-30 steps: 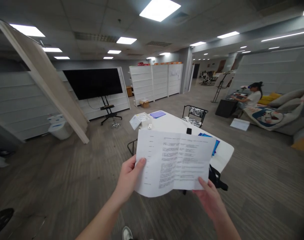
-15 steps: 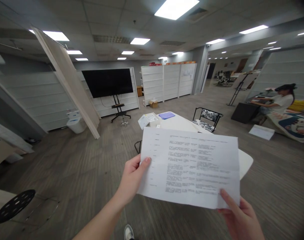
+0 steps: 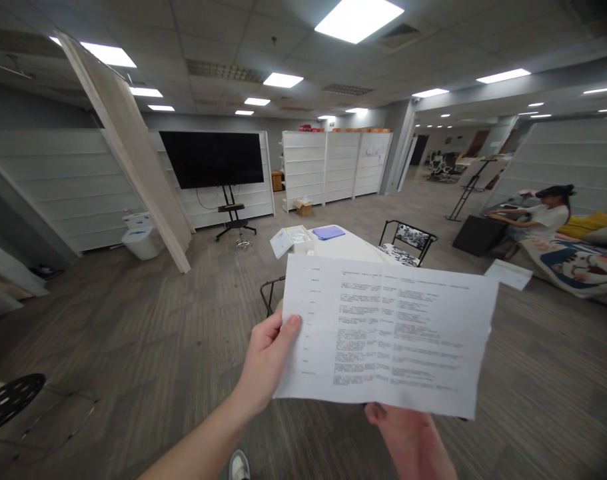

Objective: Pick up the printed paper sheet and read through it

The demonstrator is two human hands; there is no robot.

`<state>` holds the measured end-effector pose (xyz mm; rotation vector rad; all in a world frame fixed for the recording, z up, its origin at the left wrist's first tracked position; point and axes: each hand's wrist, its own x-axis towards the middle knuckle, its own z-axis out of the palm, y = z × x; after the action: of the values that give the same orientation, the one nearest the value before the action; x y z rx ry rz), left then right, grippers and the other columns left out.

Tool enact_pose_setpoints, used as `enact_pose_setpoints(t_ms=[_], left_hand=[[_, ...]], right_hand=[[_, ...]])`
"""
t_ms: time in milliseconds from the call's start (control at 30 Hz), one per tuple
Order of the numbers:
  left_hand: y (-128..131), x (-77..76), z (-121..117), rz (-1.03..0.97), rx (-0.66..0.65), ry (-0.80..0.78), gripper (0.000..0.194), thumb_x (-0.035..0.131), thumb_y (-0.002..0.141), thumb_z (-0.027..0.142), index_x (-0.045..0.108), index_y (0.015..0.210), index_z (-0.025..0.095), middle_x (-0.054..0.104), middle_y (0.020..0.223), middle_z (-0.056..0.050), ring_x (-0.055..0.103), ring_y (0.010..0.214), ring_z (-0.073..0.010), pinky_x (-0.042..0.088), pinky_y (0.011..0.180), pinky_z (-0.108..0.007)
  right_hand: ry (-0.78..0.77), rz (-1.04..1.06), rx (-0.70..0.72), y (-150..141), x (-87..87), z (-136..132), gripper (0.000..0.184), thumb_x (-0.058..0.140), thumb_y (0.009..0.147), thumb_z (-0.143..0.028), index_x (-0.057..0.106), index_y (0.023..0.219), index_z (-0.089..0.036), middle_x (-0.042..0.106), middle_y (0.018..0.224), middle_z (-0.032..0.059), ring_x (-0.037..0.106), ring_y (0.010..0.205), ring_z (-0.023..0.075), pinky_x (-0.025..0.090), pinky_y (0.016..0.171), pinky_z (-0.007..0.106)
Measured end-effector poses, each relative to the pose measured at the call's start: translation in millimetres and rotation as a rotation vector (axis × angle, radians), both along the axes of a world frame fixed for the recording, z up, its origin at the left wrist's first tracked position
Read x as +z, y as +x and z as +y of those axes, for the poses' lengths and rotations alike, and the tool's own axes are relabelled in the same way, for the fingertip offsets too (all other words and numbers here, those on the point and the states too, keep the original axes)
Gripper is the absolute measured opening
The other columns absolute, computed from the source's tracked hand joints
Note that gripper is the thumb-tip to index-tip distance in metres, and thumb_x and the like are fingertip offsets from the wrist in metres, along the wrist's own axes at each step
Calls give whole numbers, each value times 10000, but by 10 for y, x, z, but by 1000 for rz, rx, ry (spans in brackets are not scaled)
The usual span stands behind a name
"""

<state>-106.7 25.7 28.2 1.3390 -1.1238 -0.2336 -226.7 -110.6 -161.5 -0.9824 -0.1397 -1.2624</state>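
My left hand [image 3: 269, 360] grips the left edge of a printed sheet of paper [image 3: 378, 333], its thumb lying on the front and the other fingers behind. Small lines of text in columns cover the sheet, too fine to read. The paper is held up, tilted slightly down to the right. Below its lower edge is my right hand [image 3: 408, 427], partly behind the paper, so most of its fingers are hidden. Small dark bits peek out by that hand; I cannot make out what they are.
Beyond the paper stands a white table [image 3: 350, 247] bearing a purple folder [image 3: 328, 232] and an open white box [image 3: 298, 238]. A patterned chair [image 3: 406, 243] is beside it. A person [image 3: 543, 213] sits at the right. A black stool [image 3: 13, 403] stands at the left.
My right hand has let go of the paper's lower right corner and moved left, under and behind the sheet. My left hand keeps its grip. The view has shifted slightly.
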Motion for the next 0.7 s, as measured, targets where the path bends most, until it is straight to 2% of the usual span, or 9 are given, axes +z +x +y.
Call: enact_pose_setpoints(t_ms=[67, 133, 267, 367, 467, 567, 633, 700], left_hand=[[-11, -11, -47, 5, 2, 0, 537, 635, 928, 526, 661, 1218, 75, 703, 1036, -110, 645, 849, -160, 516, 712, -234], [-21, -11, -100, -7, -1, -10, 536, 636, 928, 524, 660, 1215, 71, 699, 1030, -114, 640, 850, -165, 517, 715, -245], [-12, 20, -208, -8, -32, -47, 481, 628, 945, 483, 651, 1237, 101, 691, 1044, -105, 632, 842, -160, 526, 713, -269], [24, 68, -255, -27, -25, -66, 449, 623, 947, 489, 667, 1208, 126, 678, 1016, -82, 598, 820, -134, 501, 691, -242], [78, 135, -243, -130, 45, -80, 433, 567, 973, 519, 679, 1171, 150, 640, 974, -55, 519, 786, -91, 440, 663, -195], [210, 140, -185, -137, 29, -140, 464, 453, 1018, 541, 611, 1238, 164, 622, 1012, -73, 539, 790, -113, 452, 640, -227], [409, -7, -121, -56, 12, -145, 476, 412, 1024, 549, 556, 1251, 157, 608, 993, -79, 554, 762, -139, 446, 583, -259], [728, -371, 0, 3, 79, -18, 481, 411, 1018, 557, 531, 1230, 142, 590, 953, -72, 555, 774, -158, 432, 597, -278]], right_hand=[[29, -25, 185, 163, -79, -38, 340, 654, 870, -571, 727, 1009, -270, 679, 1023, 108, 622, 819, 239, 548, 654, 407], [140, -35, 314, 268, -62, -50, 200, 696, 885, -410, 710, 979, -234, 676, 1033, 86, 627, 805, 203, 535, 638, 355], [281, 35, 321, 286, 241, -48, 357, 736, 858, -428, 638, 1058, -150, 665, 915, 85, 610, 637, 163, 453, 482, 268], [314, 55, 297, 233, 456, -83, 428, 782, 811, -451, 566, 1023, -149, 623, 749, 38, 588, 571, 162, 437, 450, 257], [306, 55, 281, 216, 529, -131, 450, 768, 830, -442, 539, 1099, -164, 629, 774, 34, 590, 593, 163, 462, 474, 272], [312, 50, 250, 234, 542, -157, 445, 764, 837, -427, 552, 1129, -166, 649, 865, 52, 594, 618, 158, 463, 482, 277], [335, 54, 244, 246, 560, -160, 433, 777, 820, -436, 578, 1077, -150, 648, 857, 59, 592, 609, 159, 458, 474, 278], [348, 59, 241, 253, 589, -162, 429, 786, 806, -447, 600, 1032, -133, 647, 846, 66, 593, 602, 162, 459, 474, 282]])
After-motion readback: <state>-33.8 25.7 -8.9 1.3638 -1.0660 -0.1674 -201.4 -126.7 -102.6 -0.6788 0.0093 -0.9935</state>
